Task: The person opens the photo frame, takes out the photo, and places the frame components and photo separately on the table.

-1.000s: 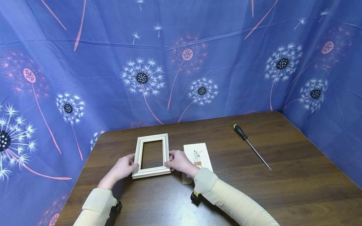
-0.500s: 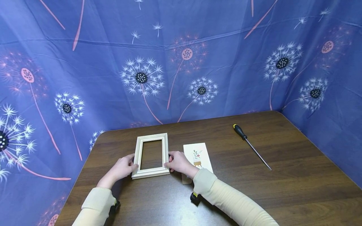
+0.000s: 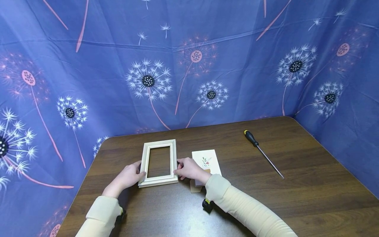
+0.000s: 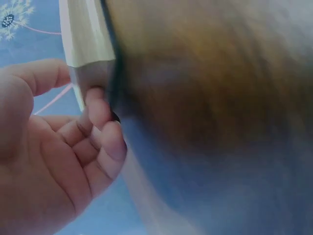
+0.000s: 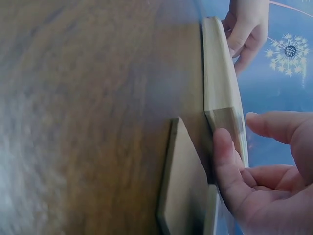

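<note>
A pale wooden picture frame lies on the brown table with its opening showing bare wood. My left hand grips its lower left side, thumb on top. On the opposite side my right hand pinches the lower right edge between thumb and fingers. In the left wrist view the fingertips curl against the frame's end. The right wrist view shows a finger pressed to the frame's corner, with the thumb close over its face. Under my right wrist, partly hidden, lies a white card with a plant print.
A thin brown board sticks out below the card. Farther right on the table is a screwdriver with a black and yellow handle. A blue dandelion-print cloth hangs behind and at both sides.
My right wrist and forearm have shifted slightly right, covering more of the card's lower part. Both hands stay at the picture frame, which has barely moved.
</note>
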The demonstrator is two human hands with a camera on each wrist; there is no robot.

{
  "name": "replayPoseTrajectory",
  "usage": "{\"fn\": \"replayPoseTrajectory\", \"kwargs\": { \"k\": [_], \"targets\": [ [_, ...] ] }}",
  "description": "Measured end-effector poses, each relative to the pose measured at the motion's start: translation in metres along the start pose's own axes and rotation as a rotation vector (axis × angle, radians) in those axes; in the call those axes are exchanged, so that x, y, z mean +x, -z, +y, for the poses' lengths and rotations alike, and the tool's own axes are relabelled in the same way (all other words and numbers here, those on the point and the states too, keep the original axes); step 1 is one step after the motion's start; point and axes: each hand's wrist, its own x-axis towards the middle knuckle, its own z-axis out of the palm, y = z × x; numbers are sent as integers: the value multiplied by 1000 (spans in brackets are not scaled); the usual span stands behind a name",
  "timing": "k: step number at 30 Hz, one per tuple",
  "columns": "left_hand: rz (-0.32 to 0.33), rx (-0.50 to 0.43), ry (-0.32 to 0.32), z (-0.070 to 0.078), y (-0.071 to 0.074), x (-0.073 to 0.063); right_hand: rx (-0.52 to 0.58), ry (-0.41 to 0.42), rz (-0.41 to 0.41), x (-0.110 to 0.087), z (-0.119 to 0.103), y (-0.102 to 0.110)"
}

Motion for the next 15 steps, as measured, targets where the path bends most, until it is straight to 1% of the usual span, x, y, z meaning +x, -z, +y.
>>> {"fn": "replayPoseTrajectory", "kwargs": {
  "k": [3, 5, 7, 9, 11, 13, 15],
  "targets": [
    [-8, 65, 58, 6, 3, 0, -1, -3, -17, -3, -3, 5],
    [-23, 100, 122, 10, 5, 0, -6, -3, -24, -5, -5, 9],
    [-15, 134, 160, 16, 7, 0, -28, 0, -27, -8, -7, 13],
    [2, 147, 186, 22, 9, 0, -41, 6, -27, -10, -9, 18],
    [37, 162, 197, 28, 10, 0, -56, 10, -25, -13, -10, 23],
    [76, 170, 195, 34, 11, 0, -74, 9, -16, -15, -11, 29],
    [96, 169, 189, 40, 11, 1, -89, 2, -13, -17, -11, 35]
  ]
}}
